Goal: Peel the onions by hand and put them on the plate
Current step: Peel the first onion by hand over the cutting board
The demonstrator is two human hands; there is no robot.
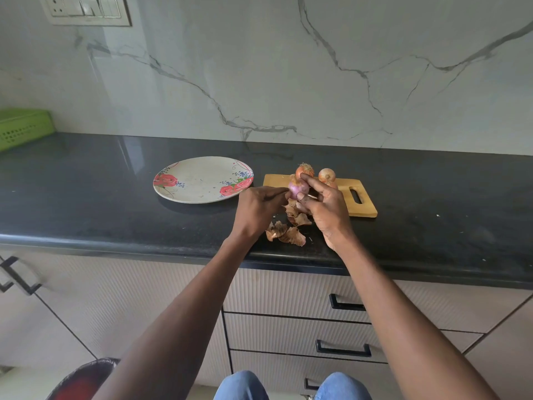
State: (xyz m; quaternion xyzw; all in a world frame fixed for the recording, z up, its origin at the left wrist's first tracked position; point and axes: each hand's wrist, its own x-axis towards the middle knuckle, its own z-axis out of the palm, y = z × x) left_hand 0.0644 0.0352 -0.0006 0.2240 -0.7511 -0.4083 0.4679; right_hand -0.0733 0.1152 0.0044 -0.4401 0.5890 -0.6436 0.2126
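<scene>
My right hand [326, 209] grips a purple, partly peeled onion [297, 189] between thumb and fingers, above the left end of the wooden cutting board [362, 209]. My left hand [259, 209] pinches at the onion's left side with its fingertips. Two unpeeled brown onions [305, 169] [327, 175] stand on the board behind my hands. The flowered plate [199, 180] lies left of the board with nothing on it. Dry onion skins [288, 233] lie on the counter below my hands.
The black counter [115, 197] runs across the view, its front edge just below the skins. A green basket [23, 127] stands at the far left against the marble wall. Drawers with black handles [344, 306] are underneath.
</scene>
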